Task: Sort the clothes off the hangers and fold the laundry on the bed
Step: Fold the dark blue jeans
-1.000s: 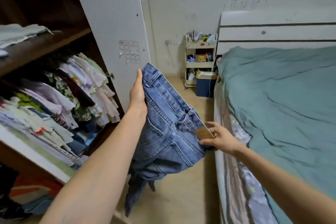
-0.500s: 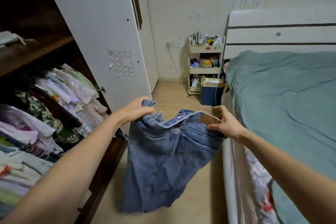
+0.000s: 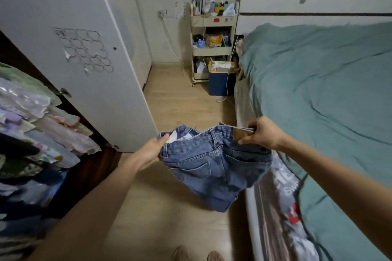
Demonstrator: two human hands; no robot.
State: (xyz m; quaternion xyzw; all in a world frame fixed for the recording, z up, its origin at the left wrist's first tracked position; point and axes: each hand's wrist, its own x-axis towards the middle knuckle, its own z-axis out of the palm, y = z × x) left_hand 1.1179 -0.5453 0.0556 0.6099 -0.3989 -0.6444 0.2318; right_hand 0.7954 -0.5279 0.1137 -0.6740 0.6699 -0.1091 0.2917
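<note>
A pair of blue jeans [image 3: 214, 165] hangs in the air between my hands, waistband up and back pockets facing me, its legs swinging toward the bed. My left hand [image 3: 153, 150] grips the left end of the waistband. My right hand [image 3: 262, 133] pinches the right end, by the brown leather patch. The bed [image 3: 331, 95] with a teal sheet lies to the right; the jeans hang just beside its near edge. Hanging clothes [image 3: 31, 133] fill the open wardrobe at the left.
The white wardrobe door [image 3: 70, 38] stands open at the left. A cream trolley [image 3: 212, 48] with small items and a blue bin [image 3: 220, 82] stand by the headboard. Wooden floor [image 3: 180, 101] runs between wardrobe and bed. My feet show at the bottom.
I have turned from the wardrobe toward the bed. The jeans came down from tilted to level, held wide by both hands, and their legs now swing right toward the bed.
</note>
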